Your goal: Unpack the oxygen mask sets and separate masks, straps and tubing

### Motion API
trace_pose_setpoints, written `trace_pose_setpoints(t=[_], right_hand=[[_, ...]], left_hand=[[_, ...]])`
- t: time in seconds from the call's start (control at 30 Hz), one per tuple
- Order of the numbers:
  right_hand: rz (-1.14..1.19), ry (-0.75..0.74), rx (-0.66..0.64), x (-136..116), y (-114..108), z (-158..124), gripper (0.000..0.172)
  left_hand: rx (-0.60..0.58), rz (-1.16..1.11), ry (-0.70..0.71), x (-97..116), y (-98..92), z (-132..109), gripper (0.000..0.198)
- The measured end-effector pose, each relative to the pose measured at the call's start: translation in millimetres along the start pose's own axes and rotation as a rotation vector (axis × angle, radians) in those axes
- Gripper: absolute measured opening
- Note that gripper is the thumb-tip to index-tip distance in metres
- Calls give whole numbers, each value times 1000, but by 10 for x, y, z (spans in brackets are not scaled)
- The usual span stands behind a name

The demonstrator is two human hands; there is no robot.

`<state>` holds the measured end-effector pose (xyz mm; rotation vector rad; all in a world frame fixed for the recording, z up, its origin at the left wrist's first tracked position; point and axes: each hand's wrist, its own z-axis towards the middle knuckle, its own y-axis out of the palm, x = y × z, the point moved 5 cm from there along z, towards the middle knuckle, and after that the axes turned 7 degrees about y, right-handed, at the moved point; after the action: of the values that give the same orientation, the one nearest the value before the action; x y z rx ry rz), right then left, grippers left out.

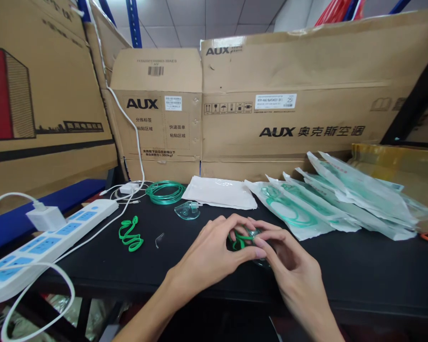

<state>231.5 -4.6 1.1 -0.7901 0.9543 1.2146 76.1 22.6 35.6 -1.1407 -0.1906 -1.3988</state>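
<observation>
Brown cartons wall off the back of our bench, and its black tabletop runs across the lower half of the frame. Just right of centre we have both hands together, fingertips meeting above the surface. Our left hand is curled, thumb and fingers nearly closed, with a bunched green strap in the hollow between them. Our right hand is bent inward, its fingertips drawn close and seemingly gripping a clear mask, most of which our fingers hide. What matters is how those two lie: the strap's bulk is nearer the left hand, its length running crosswise toward the right fingertips, while the mask sits to its right and a little lower, under the right fingers. Whether the strap's end already passes through the mask we cannot tell. Left of centre lie a loose strap and a small clear strip; beyond them, near mid-frame, are a second mask and a coil of green tubing. Bagged sets spread across the right side.
</observation>
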Motion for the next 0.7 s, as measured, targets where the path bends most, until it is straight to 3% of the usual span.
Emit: trace_pose_setpoints(t=[0.13, 0.3, 0.5, 0.7], right_hand=[[-15, -1, 11, 1, 4, -29, 10], [-7, 12, 34, -1, 51, -62, 10], [-22, -25, 240, -24, -36, -78, 14], [44, -15, 485, -62, -269, -77, 20]], left_hand=[[3, 77, 45, 43, 0, -10, 19], [28, 137, 80, 35, -7, -5, 15], [70, 172, 75, -22, -87, 21, 20], [77, 195, 46, -78, -221, -7, 18]])
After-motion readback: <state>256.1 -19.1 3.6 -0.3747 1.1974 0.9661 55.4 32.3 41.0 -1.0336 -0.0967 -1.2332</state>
